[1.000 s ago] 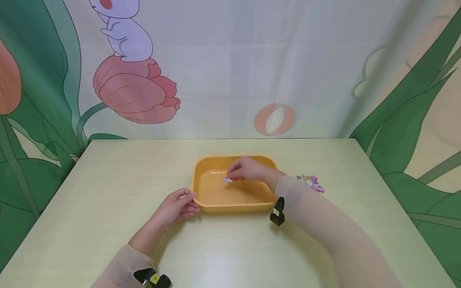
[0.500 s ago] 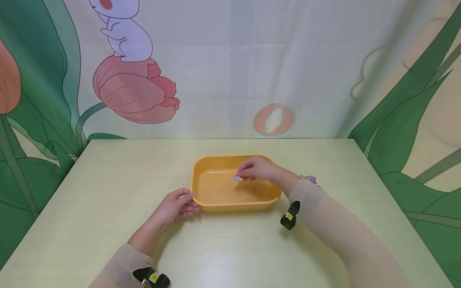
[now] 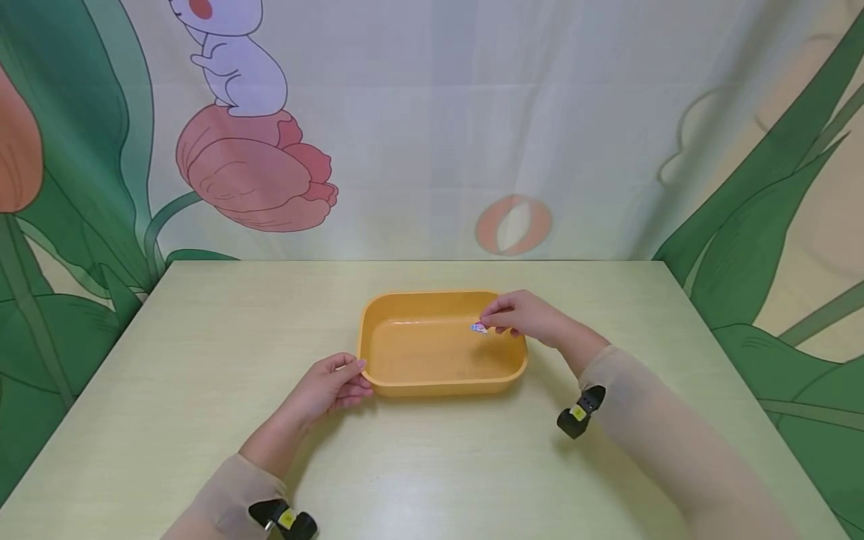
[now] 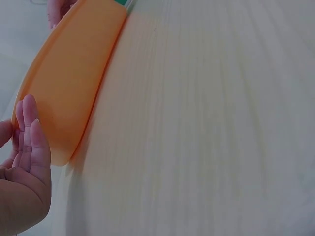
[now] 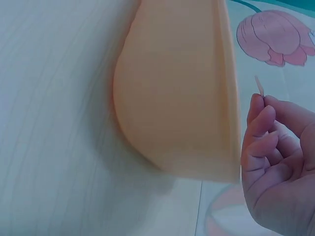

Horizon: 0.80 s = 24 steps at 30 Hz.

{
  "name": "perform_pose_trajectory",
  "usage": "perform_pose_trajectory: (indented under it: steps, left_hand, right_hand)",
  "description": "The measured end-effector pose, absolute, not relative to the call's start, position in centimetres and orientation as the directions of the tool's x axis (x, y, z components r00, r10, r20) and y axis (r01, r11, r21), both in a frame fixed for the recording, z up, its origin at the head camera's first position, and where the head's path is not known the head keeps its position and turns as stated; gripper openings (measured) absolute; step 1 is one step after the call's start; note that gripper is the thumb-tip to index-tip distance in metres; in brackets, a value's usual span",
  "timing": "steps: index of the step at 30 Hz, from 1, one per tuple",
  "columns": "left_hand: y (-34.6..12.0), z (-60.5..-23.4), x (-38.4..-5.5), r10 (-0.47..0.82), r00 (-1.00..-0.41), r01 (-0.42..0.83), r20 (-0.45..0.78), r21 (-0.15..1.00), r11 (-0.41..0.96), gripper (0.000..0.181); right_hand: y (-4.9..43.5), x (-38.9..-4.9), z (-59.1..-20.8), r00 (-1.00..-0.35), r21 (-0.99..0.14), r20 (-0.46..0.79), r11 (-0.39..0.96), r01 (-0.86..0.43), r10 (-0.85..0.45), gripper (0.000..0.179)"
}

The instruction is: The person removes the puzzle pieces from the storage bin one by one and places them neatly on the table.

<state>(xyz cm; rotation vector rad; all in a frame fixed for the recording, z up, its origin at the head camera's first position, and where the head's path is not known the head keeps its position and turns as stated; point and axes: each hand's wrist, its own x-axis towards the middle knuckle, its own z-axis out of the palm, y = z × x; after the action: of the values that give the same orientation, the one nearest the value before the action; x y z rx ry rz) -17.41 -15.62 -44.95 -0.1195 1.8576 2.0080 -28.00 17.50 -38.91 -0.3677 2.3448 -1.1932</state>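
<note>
An orange-yellow rectangular tray (image 3: pixel 442 390) stands on the table. My left hand (image 3: pixel 334 386) holds its near left corner, thumb at the rim and fingers against the outer wall, as the left wrist view also shows of that hand (image 4: pixel 27 162). Over the tray's right part, my right hand (image 3: pixel 529 319) pinches a small flat piece printed in blue and pink (image 3: pixel 478 328) between thumb and forefinger. In the right wrist view the piece (image 5: pixel 260 86) appears edge-on as a thin sliver above the fingertips. The tray floor is bare where it shows.
A pale wood-grain table (image 3: pixel 432 465) reaches back to a printed curtain (image 3: pixel 405 150) with flowers and a rabbit. Black camera mounts (image 3: pixel 580 412) sit on both sleeves. The right forearm covers part of the table on the right.
My right hand has moved right across the tray with the small piece still pinched. Its forearm now hides the colourful pieces seen earlier on the right. The left hand has stayed put.
</note>
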Motion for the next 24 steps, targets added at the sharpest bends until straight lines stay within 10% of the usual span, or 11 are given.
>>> perform_pose_trajectory:
  steps: [24]
  left_hand:
    - [-15.6, -45.0, -17.4, 0.222, -0.916, -0.343, -0.334, 0.939, -0.002, 0.025]
  right_hand:
    - [22.9, -27.2, -39.8, -0.884, -0.829, -0.322, 0.552, 0.091, -0.338, 0.028]
